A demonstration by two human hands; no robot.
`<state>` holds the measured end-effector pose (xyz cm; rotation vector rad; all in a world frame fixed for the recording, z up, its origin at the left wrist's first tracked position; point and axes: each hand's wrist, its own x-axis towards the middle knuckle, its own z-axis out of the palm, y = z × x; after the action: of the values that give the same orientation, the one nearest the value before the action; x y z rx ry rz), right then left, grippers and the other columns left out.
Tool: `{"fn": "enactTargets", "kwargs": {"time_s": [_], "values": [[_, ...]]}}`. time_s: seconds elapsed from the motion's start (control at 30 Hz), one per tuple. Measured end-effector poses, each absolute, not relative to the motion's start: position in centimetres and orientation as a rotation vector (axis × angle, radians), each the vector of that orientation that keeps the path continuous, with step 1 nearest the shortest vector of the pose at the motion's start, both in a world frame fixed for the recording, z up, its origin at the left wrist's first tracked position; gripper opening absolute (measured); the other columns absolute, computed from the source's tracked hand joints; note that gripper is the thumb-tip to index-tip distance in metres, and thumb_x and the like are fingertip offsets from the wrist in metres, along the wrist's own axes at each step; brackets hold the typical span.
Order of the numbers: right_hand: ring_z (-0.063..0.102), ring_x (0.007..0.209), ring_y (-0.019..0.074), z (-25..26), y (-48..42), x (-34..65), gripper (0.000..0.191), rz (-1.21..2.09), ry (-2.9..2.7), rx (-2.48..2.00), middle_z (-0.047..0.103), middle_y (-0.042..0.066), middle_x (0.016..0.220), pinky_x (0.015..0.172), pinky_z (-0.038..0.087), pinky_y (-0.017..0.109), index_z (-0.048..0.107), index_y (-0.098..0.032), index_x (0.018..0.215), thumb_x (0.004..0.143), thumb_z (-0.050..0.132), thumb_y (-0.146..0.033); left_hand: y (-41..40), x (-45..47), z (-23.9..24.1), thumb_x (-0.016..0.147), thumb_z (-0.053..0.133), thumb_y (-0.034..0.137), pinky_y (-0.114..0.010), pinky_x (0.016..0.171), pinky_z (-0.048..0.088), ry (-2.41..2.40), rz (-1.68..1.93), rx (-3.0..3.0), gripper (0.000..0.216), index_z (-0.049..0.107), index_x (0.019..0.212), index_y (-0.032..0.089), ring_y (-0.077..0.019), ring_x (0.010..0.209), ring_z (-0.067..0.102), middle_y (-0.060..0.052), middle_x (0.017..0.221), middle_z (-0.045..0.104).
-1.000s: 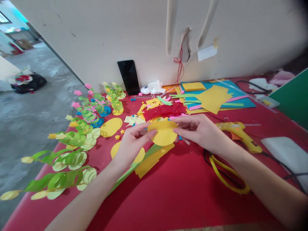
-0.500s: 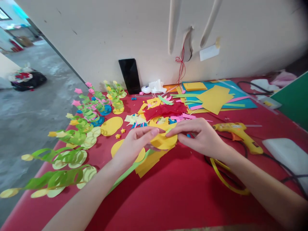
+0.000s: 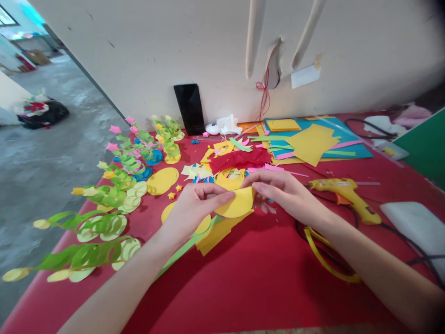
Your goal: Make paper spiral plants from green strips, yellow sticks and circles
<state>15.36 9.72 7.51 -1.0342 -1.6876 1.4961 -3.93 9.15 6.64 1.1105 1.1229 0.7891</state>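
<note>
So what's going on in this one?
A person works at a red-covered table strewn with coloured paper scraps. The left hand and right hand both pinch a round yellow paper cutout in their fingers just above the table; it looks bent over on itself. A yellow hot glue gun lies untouched to the right. Green paper spirals line the left edge.
</note>
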Motion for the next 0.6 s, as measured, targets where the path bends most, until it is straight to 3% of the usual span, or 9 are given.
{"fn": "enactTargets", "kwargs": {"time_s": [0.33,0.6], "values": [[0.042,0.038,0.0017,7.9,9.0,14.8,0.019,1.538,-1.691,-1.089,0.047,-0.005,0.049,0.037,0.034,0.012,0.058,-0.015,0.080,0.079,0.053,-0.034,8.2,-3.5,7.4,0.068,0.067,0.031,-0.013,0.046,0.029,1.153,0.757,1.176,0.014,0.066,0.066,0.018,-0.0020,0.050,0.042,0.004,0.057,0.057],[0.042,0.035,0.0019,8.0,8.8,14.9,0.021,1.710,-1.505,-1.097,0.049,-0.005,0.047,0.034,0.033,0.012,0.057,-0.015,0.078,0.076,0.057,-0.035,8.0,-3.6,7.3,0.067,0.067,0.035,-0.016,0.051,0.033,1.138,0.742,1.158,0.016,0.066,0.068,0.019,-0.0049,0.055,0.046,0.004,0.059,0.057]]}}
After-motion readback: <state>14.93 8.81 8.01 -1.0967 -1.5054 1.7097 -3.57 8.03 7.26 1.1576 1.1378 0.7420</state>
